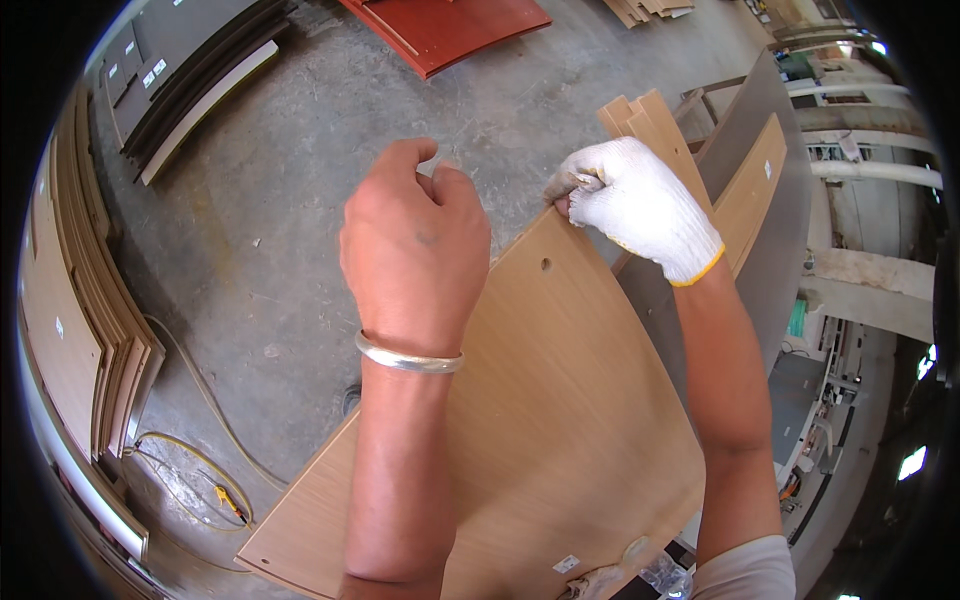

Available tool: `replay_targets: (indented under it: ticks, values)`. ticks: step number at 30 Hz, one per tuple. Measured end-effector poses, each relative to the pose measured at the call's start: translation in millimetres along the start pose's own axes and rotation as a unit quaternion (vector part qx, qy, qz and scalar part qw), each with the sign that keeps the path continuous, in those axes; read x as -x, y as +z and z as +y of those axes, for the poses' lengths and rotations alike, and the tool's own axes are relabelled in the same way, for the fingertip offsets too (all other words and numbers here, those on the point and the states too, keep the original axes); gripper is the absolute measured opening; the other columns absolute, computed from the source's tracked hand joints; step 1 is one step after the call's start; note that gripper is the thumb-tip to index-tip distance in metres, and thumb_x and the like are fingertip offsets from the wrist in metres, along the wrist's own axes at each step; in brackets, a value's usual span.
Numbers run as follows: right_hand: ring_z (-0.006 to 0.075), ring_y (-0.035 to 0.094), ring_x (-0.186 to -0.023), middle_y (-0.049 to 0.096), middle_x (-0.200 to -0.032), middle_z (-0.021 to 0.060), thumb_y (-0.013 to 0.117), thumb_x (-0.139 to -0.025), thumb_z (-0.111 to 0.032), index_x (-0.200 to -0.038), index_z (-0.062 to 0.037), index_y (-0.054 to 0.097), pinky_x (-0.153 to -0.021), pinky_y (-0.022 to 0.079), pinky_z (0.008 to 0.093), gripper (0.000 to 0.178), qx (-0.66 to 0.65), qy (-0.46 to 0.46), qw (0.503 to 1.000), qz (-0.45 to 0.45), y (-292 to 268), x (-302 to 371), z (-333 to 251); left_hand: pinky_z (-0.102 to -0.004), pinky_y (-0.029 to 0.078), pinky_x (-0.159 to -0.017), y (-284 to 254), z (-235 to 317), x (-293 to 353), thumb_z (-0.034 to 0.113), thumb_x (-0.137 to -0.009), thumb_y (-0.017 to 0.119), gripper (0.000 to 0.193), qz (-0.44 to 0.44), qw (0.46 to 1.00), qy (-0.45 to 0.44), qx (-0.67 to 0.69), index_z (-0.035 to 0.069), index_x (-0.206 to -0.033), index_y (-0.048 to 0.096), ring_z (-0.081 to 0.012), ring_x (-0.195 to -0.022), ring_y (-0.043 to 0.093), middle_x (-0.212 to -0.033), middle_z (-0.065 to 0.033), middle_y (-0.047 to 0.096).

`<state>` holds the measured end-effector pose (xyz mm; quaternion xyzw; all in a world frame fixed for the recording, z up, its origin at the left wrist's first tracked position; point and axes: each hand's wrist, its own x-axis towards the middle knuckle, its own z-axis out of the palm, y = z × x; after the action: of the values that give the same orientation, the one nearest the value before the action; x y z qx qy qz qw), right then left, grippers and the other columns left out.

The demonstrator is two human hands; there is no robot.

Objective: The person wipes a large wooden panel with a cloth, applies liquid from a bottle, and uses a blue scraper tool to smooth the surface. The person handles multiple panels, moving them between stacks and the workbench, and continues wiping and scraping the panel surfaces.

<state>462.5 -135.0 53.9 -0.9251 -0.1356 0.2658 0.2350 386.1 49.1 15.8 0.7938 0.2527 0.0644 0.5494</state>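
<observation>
A large light wood-grain panel [570,400] slants across below my hands, with a small round hole near its far corner. My right hand [640,205], in a white knitted glove with a yellow cuff edge, is closed at that corner, its fingers curled and a bare fingertip showing. My left hand [415,250] is bare, with a silver bangle [410,358] at the wrist. Its fingers are curled in over the panel's left edge, as seen from above; what they hold, if anything, is hidden behind the hand.
Stacked wood panels [75,300] stand at the left, dark panels [185,60] at the far left. A red panel [450,25] lies ahead. Narrow boards [655,130] rest beyond my right hand. A yellow hose [200,465] trails over the concrete floor [260,240]. Machinery [815,420] stands right.
</observation>
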Motion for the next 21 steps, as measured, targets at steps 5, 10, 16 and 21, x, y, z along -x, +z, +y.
replay_targets:
  ticks: [5, 10, 16, 21]
  values:
    - [0.0249, 0.069, -0.075, 0.073, -0.082, 0.018, 0.061, -0.079, -0.004, -0.092, 0.0036, 0.074, -0.072, 0.054, 0.034, 0.02, 0.066, -0.07, 0.995, -0.019, 7.1, 1.6, -13.3, -0.0436, 0.055, -0.077, 4.6, -1.3, -1.2, 0.015, -0.09, 0.059, 0.03, -0.002, 1.0, 0.015, -0.013, -0.002, -0.111, 0.071, -0.0389, -0.079, 0.07, -0.078, -0.0189, 0.071]
    - [0.0215, 0.068, -0.078, 0.073, -0.088, 0.0141, 0.06, -0.085, -0.005, -0.099, 0.0042, 0.073, -0.07, 0.052, 0.0343, 0.021, -0.196, -0.028, 0.967, 0.16, 40.5, 25.3, -12.4, -0.0271, 0.05, -0.062, 0.8, -0.2, -2.6, 0.012, -0.096, 0.056, 0.028, 0.016, 0.998, 0.028, 0.063, -0.006, -0.112, 0.069, -0.0119, -0.065, 0.064, -0.073, -0.0082, 0.07]
    - [0.016, 0.058, -0.076, 0.067, -0.102, 0.0114, 0.06, -0.096, -0.01, -0.116, 0.0069, 0.065, -0.071, 0.049, 0.0311, 0.027, -0.648, -0.088, 0.721, 0.229, 78.0, 79.3, -2.6, -0.0248, 0.049, -0.06, -14.0, 6.5, 0.0, 0.006, -0.097, 0.052, 0.022, 0.075, 0.971, 0.068, 0.218, -0.006, -0.106, 0.069, -0.0106, -0.064, 0.062, -0.074, -0.0071, 0.07]
    - [0.0135, 0.061, -0.079, 0.068, -0.102, 0.0063, 0.058, -0.104, -0.029, -0.114, 0.0003, 0.066, -0.067, 0.049, 0.0281, 0.032, -0.552, -0.069, 0.806, 0.204, 97.0, 97.8, -22.0, -0.025, 0.049, -0.061, -57.8, -5.4, 33.0, 0.006, -0.098, 0.053, 0.021, 0.102, 0.985, 0.048, 0.133, -0.006, -0.104, 0.069, -0.0103, -0.063, 0.061, -0.075, -0.008, 0.07]
